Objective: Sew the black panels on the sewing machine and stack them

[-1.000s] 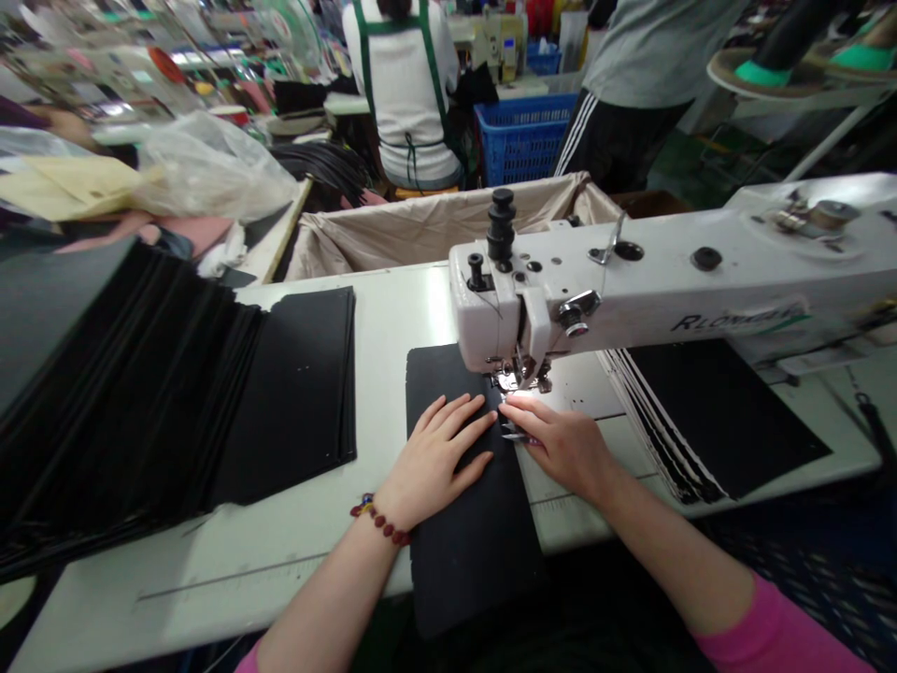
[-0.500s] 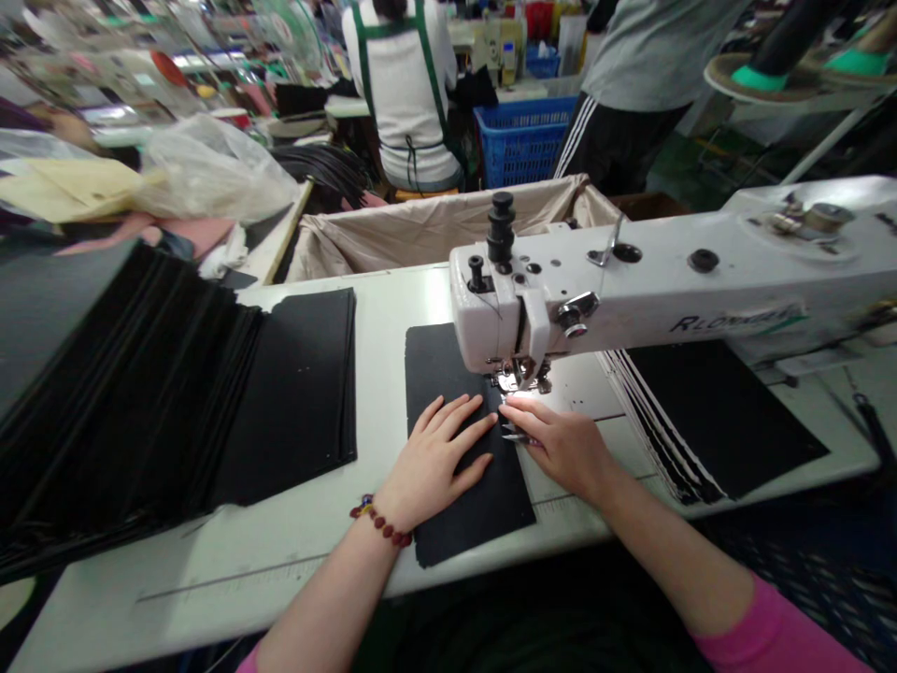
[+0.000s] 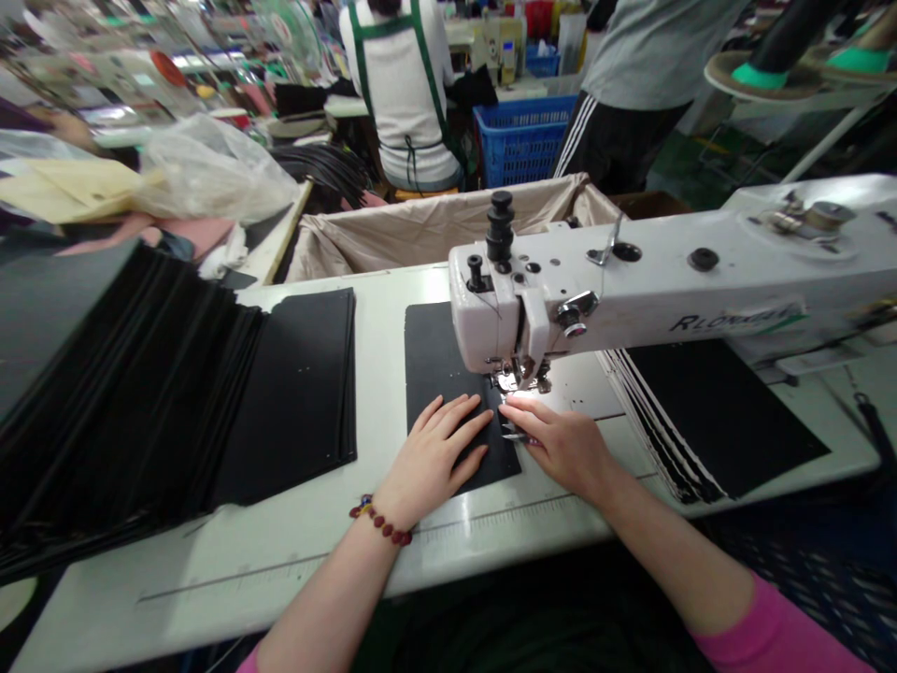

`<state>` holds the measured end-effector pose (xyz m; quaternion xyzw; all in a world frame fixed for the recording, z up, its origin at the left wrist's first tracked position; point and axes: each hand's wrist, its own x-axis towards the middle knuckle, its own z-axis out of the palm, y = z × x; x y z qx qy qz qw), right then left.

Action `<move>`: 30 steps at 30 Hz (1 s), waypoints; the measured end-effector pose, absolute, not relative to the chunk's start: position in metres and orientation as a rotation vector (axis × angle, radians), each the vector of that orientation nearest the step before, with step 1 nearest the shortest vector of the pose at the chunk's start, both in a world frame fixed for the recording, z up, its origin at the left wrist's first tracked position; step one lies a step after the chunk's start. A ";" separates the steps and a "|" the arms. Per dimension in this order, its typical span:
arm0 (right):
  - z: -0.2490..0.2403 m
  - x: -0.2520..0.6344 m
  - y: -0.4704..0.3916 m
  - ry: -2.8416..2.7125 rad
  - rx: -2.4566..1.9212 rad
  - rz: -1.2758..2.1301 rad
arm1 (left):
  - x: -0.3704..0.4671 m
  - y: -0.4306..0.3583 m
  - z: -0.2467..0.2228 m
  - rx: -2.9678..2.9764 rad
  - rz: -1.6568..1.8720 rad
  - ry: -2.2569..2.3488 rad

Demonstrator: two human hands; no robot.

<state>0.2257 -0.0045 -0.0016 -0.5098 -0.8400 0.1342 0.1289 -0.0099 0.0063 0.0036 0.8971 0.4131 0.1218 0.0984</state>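
A flat black panel, leather-like [image 3: 434, 350], lies under the head of a white sewing machine [image 3: 491, 308], its right edge at the presser foot [image 3: 515, 376]. My left hand [image 3: 443, 449] rests flat on the panel with its fingers spread, left of the foot. Just in front of the foot, my right hand [image 3: 557, 439] has its fingertips together at the panel's right edge. Two pointed metal blades, those of thread snips [image 3: 515, 434], stick out from under the right fingers; the rest of the snips is hidden by the hand.
Stacked black panels [image 3: 294, 383] stand to the left, with a thicker pile [image 3: 126, 374] beyond. More panels with pale edges [image 3: 721, 411] lie under the machine arm. A fabric-lined bin [image 3: 378, 238] sits behind the table. Two people and a blue basket [image 3: 522, 140] are farther back.
The black panel has slid away from me under the machine foot, so its near edge is now close to my left thumb. Both hands stay almost in place.
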 end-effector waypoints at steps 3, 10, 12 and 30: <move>-0.001 0.226 -0.004 -2.439 -1.484 0.407 | -0.010 0.007 0.001 2.654 0.387 1.227; -0.002 0.226 -0.004 -2.432 -1.483 0.417 | -0.010 0.009 -0.001 2.642 0.429 1.247; -0.003 0.226 -0.004 -2.435 -1.481 0.409 | -0.010 0.009 -0.001 2.642 0.427 1.257; -0.004 0.227 -0.004 -2.437 -1.472 0.389 | -0.007 0.013 -0.003 2.588 0.384 1.380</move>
